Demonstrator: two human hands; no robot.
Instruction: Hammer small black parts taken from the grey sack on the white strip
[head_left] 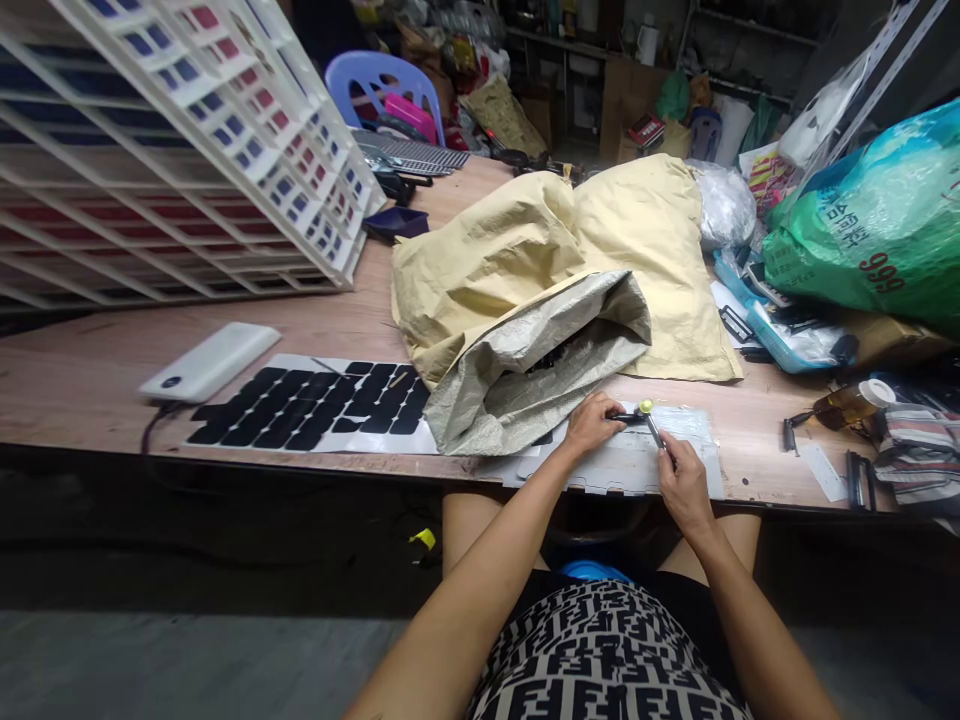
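Observation:
My left hand (pixel 592 423) holds a small black piece (pixel 624 417) over a whitish board (pixel 600 467) at the table's front edge. My right hand (pixel 681 476) is closed round a thin metallic tool (pixel 655 432), its upper end beside a small yellow-green item (pixel 645 407) near the black piece. Whether the tool touches the black piece cannot be made out. Just behind my left hand lies an open yellow sack (pixel 487 255) with a grey lining and dark contents inside its mouth. Left of the sack, rows of black pieces (pixel 300 408) lie on a white sheet (pixel 281 362).
A white plastic crate (pixel 330 215) stands at the left, near a white power bank (pixel 210 362). Another yellow sack (pixel 652 260) is behind the board. At the right are a green bag (pixel 847 235), a brown bottle (pixel 840 407) and striped cloth (pixel 919 450).

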